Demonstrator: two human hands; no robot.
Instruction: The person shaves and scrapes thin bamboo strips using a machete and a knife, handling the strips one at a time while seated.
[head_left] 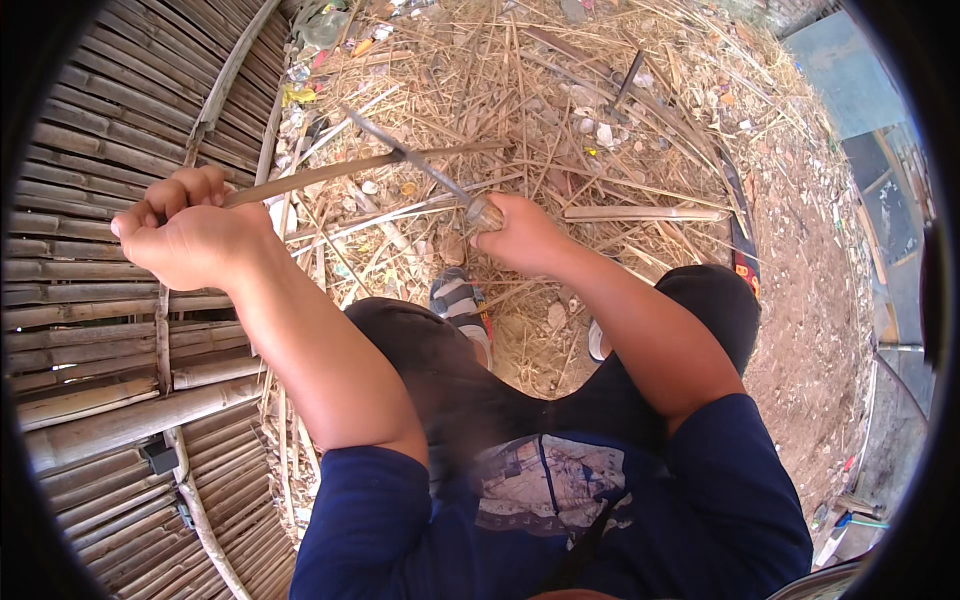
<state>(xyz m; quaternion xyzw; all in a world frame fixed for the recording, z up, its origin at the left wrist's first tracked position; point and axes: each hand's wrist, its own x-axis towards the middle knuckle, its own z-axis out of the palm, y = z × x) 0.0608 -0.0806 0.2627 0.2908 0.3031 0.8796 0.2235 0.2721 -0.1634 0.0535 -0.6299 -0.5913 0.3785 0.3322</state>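
Observation:
My left hand (210, 238) is closed round one end of a long, thin bamboo strip (320, 174), out to the left beside the slatted wall. The strip's other end reaches out over the littered ground. In my right hand (528, 238) is the wooden handle of a knife (437, 174), its narrow blade slanting up and to the left. The blade crosses the strip about halfway along and appears to touch it. Both hands are above my spread knees.
A bamboo slat wall (90, 270) stands close on the left. Straw, shavings and scraps cover the ground. A hammer-like tool (627, 85) lies ahead, a split bamboo piece (640, 214) right of my right hand, and a long dark blade-like tool (741, 225) beyond my right knee.

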